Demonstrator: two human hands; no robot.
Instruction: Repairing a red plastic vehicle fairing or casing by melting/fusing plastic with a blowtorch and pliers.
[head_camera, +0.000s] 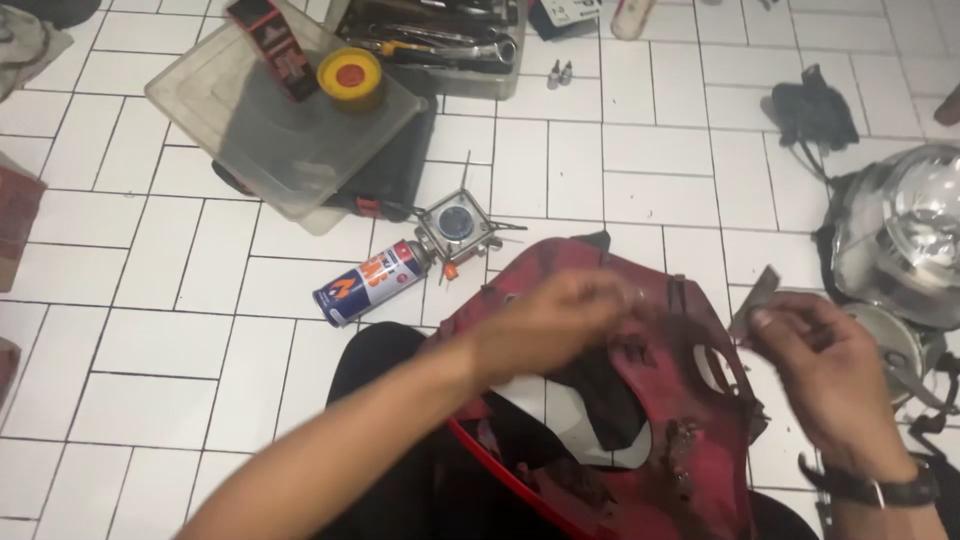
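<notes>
The left hand (555, 320) rests curled on the upper edge of the red plastic fairing panel (640, 420) lying across the person's lap; motion blur hides whether it grips. The right hand (825, 365) pinches a small flat grey strip (755, 300), possibly a blade or sandpaper, just off the panel's right edge. This looks like scraping or patching work; next the strip must meet the panel squarely. Around them, white floor tiles (150, 340), a gas canister (370, 283) with a small burner (460, 228), and a headlamp (905, 230).

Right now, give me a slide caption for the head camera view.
Left hand on a worn red fairing panel, right hand pinching a small grey strip, over white floor tiles.
</notes>
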